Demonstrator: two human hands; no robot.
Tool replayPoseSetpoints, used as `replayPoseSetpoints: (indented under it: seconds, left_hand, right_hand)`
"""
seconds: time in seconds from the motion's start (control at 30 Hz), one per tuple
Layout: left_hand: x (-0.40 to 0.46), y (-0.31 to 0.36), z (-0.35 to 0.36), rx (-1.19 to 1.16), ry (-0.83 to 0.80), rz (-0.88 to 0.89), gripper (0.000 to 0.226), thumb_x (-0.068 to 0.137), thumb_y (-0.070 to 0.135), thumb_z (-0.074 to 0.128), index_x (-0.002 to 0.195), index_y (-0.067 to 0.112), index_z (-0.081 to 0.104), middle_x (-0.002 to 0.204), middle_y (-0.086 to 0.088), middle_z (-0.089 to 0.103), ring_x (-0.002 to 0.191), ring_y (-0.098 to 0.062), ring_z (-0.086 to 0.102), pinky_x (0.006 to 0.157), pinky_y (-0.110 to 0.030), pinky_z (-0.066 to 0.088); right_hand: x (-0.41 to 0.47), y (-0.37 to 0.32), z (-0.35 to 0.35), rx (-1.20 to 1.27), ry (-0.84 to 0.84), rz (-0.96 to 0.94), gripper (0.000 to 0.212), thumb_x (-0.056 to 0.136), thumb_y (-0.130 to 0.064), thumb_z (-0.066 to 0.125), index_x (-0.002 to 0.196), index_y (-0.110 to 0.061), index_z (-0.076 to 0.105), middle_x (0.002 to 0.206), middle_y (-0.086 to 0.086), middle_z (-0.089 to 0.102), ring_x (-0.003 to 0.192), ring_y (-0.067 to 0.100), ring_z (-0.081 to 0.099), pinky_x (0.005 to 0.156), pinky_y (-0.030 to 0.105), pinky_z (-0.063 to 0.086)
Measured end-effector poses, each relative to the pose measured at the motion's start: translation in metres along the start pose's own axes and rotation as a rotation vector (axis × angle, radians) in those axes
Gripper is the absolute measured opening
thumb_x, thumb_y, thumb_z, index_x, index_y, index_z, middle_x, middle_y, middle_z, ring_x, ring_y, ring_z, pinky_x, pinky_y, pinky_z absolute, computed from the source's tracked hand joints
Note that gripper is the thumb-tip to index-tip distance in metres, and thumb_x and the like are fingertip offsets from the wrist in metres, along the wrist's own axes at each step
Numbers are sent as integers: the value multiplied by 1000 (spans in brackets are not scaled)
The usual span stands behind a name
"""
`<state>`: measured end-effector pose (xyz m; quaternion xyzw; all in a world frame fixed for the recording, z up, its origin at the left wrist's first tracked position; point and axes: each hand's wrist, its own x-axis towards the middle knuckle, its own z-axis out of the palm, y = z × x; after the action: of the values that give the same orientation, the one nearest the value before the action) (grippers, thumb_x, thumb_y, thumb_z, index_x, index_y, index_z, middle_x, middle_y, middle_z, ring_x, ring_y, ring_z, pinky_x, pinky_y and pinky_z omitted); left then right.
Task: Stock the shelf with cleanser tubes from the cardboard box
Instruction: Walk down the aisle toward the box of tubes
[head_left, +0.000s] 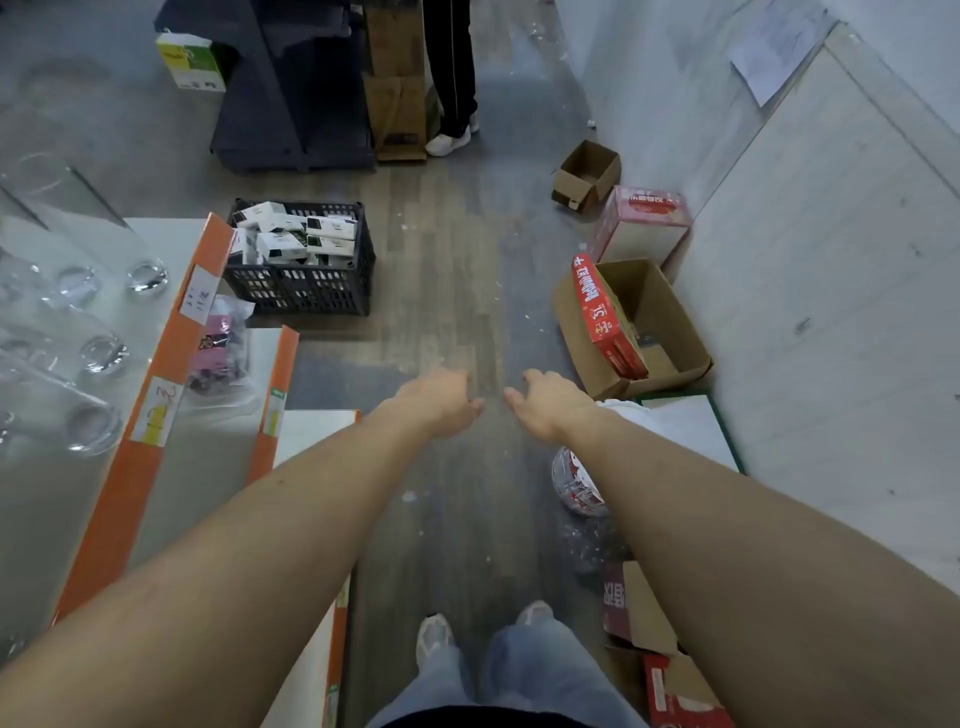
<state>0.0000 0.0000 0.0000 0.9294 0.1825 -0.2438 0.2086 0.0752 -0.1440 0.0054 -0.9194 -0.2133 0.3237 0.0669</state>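
Observation:
Both my arms stretch forward over the grey floor. My left hand (441, 402) and my right hand (545, 402) hang side by side, palms down, fingers loosely curled, holding nothing. An open cardboard box (670, 332) stands on the floor ahead to the right, with a red carton (605, 314) leaning in it. The shelf (171, 332) with orange edge strips runs along my left. A black crate (301, 288) holds several white product boxes (283, 231). No loose cleanser tubes are visible.
Glassware (98, 353) stands on the upper shelf board. A pink box (641, 228) and a small open carton (587, 174) lie by the right wall. Another person's legs (452, 78) stand far ahead beside a dark unit (291, 88). Torn cartons (654, 644) and plastic wrap lie near my feet.

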Motion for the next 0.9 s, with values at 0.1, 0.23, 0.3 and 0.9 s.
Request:
replayPoseSetpoints:
  seconds: [0.1,0.23,0.3,0.9]
  left_hand:
    - [18,-2,-7,25,-10,-7,56,98,45,44,144,14,42,146,-12,46,134,-30,44,105,-38,40]
    - [53,6,-17,34,-27,-7,58,99,45,43,148,14,38,147,-12,45,134,-30,44,105,-37,38]
    - [76,12,-22,52,-37,-21,59,99,46,43,148,15,37,148,-11,45,133,-29,45,105,-38,39]
    - [286,56,-152,51,-3,-65,55,98,44,45,143,12,44,142,-16,48,130,-32,46,104,-40,40]
  right_hand:
    - [18,1,-5,-18,-3,11,59,102,-49,32,149,-13,36,149,15,40,133,36,43,110,49,37]
    - [51,9,-18,-4,-20,18,58,102,-49,34,148,-13,36,147,15,41,132,36,45,108,50,39]
    - [73,17,-27,-5,-15,17,58,102,-49,34,147,-12,37,146,15,42,131,36,45,108,50,39]
    - [297,31,-170,40,-52,19,62,102,-48,35,150,-10,33,153,17,37,139,38,39,114,48,33]
